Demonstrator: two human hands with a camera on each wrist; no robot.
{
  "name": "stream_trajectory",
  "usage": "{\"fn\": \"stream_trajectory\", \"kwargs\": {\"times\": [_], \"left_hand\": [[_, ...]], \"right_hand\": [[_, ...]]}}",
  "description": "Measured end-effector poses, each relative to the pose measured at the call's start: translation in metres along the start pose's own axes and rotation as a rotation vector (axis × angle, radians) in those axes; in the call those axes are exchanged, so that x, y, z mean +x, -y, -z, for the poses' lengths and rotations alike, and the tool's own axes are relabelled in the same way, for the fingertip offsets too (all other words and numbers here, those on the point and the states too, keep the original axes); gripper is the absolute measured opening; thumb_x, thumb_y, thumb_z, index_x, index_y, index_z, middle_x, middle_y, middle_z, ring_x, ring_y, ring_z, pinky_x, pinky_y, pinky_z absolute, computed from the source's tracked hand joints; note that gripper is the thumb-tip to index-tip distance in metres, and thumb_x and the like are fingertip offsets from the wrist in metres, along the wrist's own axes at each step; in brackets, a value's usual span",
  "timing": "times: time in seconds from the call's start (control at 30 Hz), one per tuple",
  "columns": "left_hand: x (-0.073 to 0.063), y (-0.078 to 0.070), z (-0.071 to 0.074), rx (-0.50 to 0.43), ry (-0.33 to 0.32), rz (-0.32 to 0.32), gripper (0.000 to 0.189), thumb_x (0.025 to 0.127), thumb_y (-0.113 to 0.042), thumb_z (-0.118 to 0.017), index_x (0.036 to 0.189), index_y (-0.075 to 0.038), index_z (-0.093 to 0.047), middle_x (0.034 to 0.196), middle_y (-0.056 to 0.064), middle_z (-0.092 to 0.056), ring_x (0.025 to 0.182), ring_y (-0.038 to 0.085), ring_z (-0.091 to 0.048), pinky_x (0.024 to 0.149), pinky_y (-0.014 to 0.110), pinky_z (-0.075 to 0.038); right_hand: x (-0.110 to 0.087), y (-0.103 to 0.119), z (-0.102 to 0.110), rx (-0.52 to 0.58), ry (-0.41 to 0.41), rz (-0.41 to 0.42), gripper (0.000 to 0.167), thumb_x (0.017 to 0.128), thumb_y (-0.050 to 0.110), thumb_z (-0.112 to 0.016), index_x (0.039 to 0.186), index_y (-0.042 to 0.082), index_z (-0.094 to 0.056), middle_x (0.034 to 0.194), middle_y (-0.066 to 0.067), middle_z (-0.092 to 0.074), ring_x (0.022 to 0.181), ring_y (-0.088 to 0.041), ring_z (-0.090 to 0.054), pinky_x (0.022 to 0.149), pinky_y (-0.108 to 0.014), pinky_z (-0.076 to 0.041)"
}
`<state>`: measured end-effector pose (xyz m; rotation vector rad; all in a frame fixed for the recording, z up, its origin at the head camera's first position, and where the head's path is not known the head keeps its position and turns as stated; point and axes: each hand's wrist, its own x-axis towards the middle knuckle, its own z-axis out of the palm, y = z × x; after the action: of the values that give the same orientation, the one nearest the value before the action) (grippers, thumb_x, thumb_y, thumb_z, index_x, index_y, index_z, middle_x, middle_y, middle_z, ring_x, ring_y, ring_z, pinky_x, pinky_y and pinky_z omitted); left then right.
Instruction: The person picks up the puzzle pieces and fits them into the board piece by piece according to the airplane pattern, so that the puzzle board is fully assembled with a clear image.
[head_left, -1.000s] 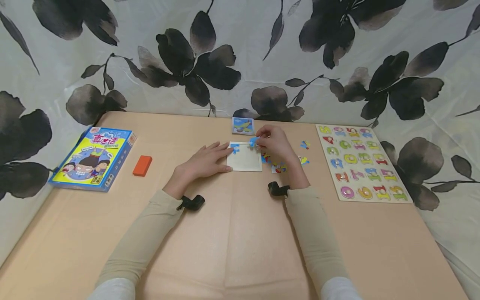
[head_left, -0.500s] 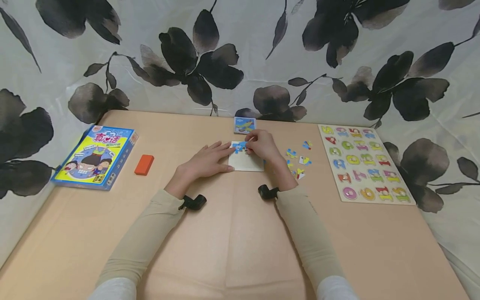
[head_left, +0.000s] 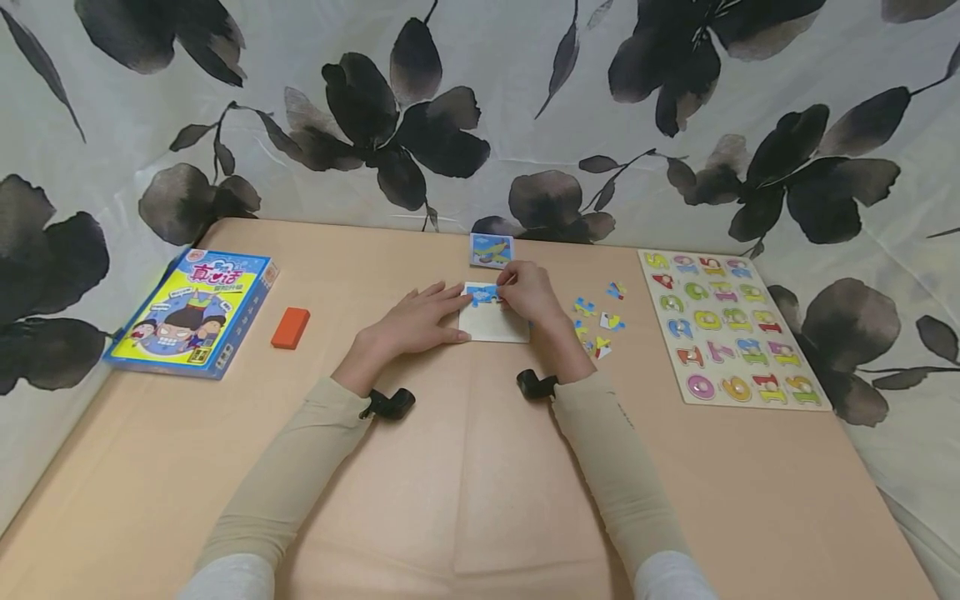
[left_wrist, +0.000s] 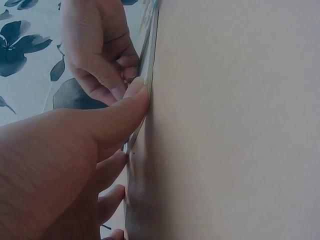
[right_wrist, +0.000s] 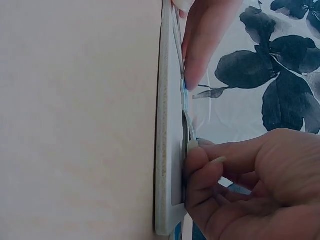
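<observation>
A small white puzzle tray (head_left: 491,329) lies at the middle of the table, with blue jigsaw pieces (head_left: 480,292) along its far edge. My left hand (head_left: 414,322) rests on the tray's left side with its fingers stretched out; in the left wrist view its thumb (left_wrist: 127,107) lies on the tray's near rim. At the tray's far right part, my right hand (head_left: 531,293) pinches a blue jigsaw piece between thumb and forefinger. The right wrist view shows those fingertips (right_wrist: 194,155) right at the tray surface; they mostly hide the piece.
Several loose jigsaw pieces (head_left: 600,321) lie right of the tray. A small picture card (head_left: 491,250) stands behind it. Further right is a letter and number board (head_left: 731,329); on the left are an orange block (head_left: 290,328) and a blue-and-yellow box (head_left: 187,312).
My right hand has moved left and slightly down with the blue piece, bringing it beside the pieces in the tray and uncovering loose pieces. My left hand has stayed on the tray.
</observation>
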<state>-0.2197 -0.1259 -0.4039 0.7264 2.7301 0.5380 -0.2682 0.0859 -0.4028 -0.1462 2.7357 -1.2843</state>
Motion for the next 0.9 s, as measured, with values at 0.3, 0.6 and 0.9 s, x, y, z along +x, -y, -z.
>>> {"fn": "stream_trajectory", "kwargs": {"times": [0.3, 0.6, 0.9], "left_hand": [[0.001, -0.001, 0.000, 0.010, -0.002, 0.003, 0.073, 0.096, -0.052, -0.058, 0.157, -0.022, -0.032, 0.167, 0.003, -0.021, 0.156, 0.034, -0.012, 0.121, 0.064, -0.011], [0.005, -0.006, 0.001, 0.023, -0.001, 0.000, 0.074, 0.095, -0.052, -0.060, 0.156, -0.020, -0.034, 0.167, 0.003, -0.022, 0.155, 0.034, -0.015, 0.120, 0.066, -0.014], [0.012, -0.016, -0.003, 0.059, -0.032, 0.002, 0.075, 0.093, -0.052, -0.063, 0.153, -0.015, -0.040, 0.162, 0.000, -0.034, 0.153, 0.034, -0.024, 0.118, 0.066, -0.021]], "right_hand": [[0.001, -0.002, -0.002, -0.030, -0.012, 0.008, 0.005, 0.091, 0.003, -0.066, 0.094, 0.000, -0.068, 0.080, -0.011, -0.063, 0.062, -0.015, -0.060, 0.055, -0.021, -0.046], [0.002, -0.004, -0.003, -0.093, -0.030, -0.004, 0.005, 0.088, 0.004, -0.070, 0.091, 0.003, -0.066, 0.070, -0.007, -0.061, 0.057, -0.014, -0.056, 0.052, -0.022, -0.041], [0.000, -0.004, -0.003, -0.150, -0.068, 0.047, 0.011, 0.087, 0.008, -0.074, 0.077, 0.003, -0.071, 0.073, -0.006, -0.063, 0.076, -0.020, -0.054, 0.061, -0.024, -0.040]]}}
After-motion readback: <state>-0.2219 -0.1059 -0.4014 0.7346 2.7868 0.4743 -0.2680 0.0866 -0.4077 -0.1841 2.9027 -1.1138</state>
